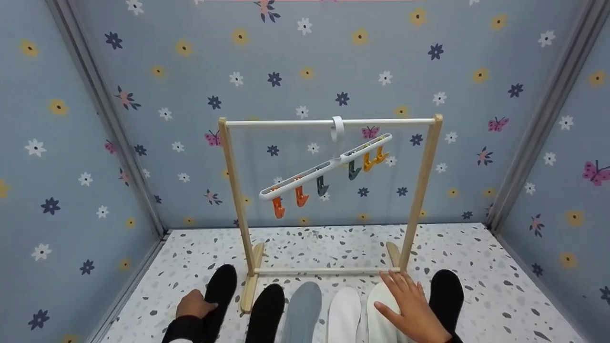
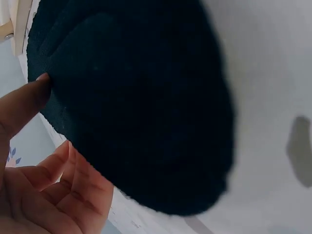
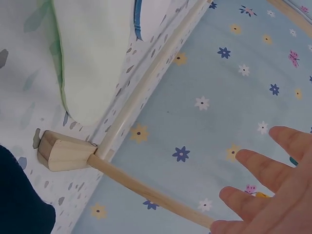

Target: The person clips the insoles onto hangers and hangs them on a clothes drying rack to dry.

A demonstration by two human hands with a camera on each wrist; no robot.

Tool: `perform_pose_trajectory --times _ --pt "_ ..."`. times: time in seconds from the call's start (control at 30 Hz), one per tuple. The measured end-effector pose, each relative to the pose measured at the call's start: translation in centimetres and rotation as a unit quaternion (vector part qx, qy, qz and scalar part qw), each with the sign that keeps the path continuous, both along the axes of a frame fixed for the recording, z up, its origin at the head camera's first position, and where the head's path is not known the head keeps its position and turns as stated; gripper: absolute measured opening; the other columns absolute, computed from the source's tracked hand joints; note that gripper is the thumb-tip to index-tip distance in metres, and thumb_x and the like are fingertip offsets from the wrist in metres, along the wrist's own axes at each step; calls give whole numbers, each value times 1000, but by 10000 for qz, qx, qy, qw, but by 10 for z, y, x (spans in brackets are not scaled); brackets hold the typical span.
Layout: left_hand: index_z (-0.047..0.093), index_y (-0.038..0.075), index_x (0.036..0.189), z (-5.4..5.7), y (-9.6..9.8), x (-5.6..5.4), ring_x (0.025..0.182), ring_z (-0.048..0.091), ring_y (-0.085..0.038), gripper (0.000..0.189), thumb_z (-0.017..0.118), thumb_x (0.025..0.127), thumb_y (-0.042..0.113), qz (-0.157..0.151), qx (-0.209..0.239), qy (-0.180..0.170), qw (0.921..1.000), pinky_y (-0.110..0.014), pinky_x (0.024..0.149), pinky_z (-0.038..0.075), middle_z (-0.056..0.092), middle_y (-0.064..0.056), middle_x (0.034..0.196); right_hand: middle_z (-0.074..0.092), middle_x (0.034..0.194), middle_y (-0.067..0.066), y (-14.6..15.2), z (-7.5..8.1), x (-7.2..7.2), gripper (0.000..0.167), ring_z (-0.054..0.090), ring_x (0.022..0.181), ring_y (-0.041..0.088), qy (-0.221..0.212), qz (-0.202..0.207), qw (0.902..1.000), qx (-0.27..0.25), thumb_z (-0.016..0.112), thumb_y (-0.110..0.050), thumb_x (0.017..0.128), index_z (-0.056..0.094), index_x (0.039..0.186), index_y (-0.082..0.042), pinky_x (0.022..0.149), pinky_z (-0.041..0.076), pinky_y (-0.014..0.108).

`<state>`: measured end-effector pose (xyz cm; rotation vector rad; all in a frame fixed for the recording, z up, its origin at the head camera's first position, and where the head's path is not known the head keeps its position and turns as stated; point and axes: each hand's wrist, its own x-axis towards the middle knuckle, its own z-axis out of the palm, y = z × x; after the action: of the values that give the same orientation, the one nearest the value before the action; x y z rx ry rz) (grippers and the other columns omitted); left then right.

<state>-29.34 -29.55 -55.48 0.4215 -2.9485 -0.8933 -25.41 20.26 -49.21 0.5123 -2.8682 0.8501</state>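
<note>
My left hand [image 1: 193, 305] pinches the edge of the leftmost black insole [image 1: 224, 286]. In the left wrist view the thumb [image 2: 27, 105] lies on the top of that insole [image 2: 136, 107] and the fingers reach under its edge. With fingers spread, my right hand [image 1: 407, 305] is over an off-white insole [image 1: 376, 305] and holds nothing. Between the hands lie another black insole [image 1: 267, 309], a grey insole [image 1: 303, 309] and a white insole [image 1: 344, 314]. A further black insole [image 1: 446, 295] lies to the right of the right hand.
Behind the insoles stands a wooden rack [image 1: 419, 190] with a white top bar [image 1: 281, 123]. From it hangs a white clip hanger [image 1: 329, 166], turned at an angle, with orange, dark green and yellow clips. Flower-patterned walls [image 1: 305, 57] enclose the speckled table [image 1: 500, 286].
</note>
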Motion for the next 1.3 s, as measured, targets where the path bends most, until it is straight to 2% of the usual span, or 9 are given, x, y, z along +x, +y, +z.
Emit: perform_pose_trajectory --times 0.23,0.47,0.57,0.8,0.93,1.07,1.23,1.3 --pt "49 1 69 3 -5 1 60 48 -21 32 74 77 19 -90 267 -108 9995 -33 58 39 51 -8 64 34 146 24 3 -1 -3 65 18 137 48 -124 353 9985 -391 50 -46 94 38 143 -5 104 8 68" --pt "48 3 71 13 -12 1 63 48 -20 25 66 81 17 -147 535 240 9982 -32 60 38 48 -6 67 34 147 20 9 1 -12 66 23 136 46 -573 468 9922 -1005 48 -48 95 34 145 -7 101 18 68" --pt "48 3 74 22 -15 3 66 51 -21 24 65 83 18 -138 699 324 9969 -33 62 39 53 -6 70 32 148 20 11 4 -16 66 23 136 45 -709 492 9892 -1186 47 -48 95 32 146 -9 101 20 67" --pt "53 -3 94 57 -4 17 77 57 -25 24 62 87 18 -85 882 779 9930 -40 69 43 61 -13 87 35 147 17 19 20 -29 55 29 135 40 -519 596 9808 -1783 48 -34 98 34 145 -9 104 22 62" --pt "55 -1 98 76 14 24 73 57 -20 22 63 87 17 -108 1122 1042 9882 -36 66 45 62 -12 90 39 144 19 20 34 -43 49 35 132 39 -608 704 9631 -2527 43 -27 101 33 145 -6 103 29 59" --pt "57 1 98 88 37 29 69 56 -15 21 65 87 17 -243 1335 1241 9830 -31 63 44 63 -9 90 39 142 23 19 48 -59 46 32 132 40 -751 800 9355 -3358 37 -22 102 33 143 -1 106 23 59" --pt "58 4 96 95 65 33 66 52 -15 17 65 87 17 -546 1399 1202 9813 -31 61 43 61 -5 86 39 141 23 15 64 -79 47 33 132 37 -802 769 9045 -4117 36 -23 103 33 142 2 112 17 50" --pt "58 6 94 95 76 34 64 52 -14 14 66 87 16 -654 1434 1234 9798 -30 61 42 61 -3 84 37 142 25 12 70 -87 48 32 134 35 -898 788 8845 -4510 34 -24 103 32 142 4 113 16 47"
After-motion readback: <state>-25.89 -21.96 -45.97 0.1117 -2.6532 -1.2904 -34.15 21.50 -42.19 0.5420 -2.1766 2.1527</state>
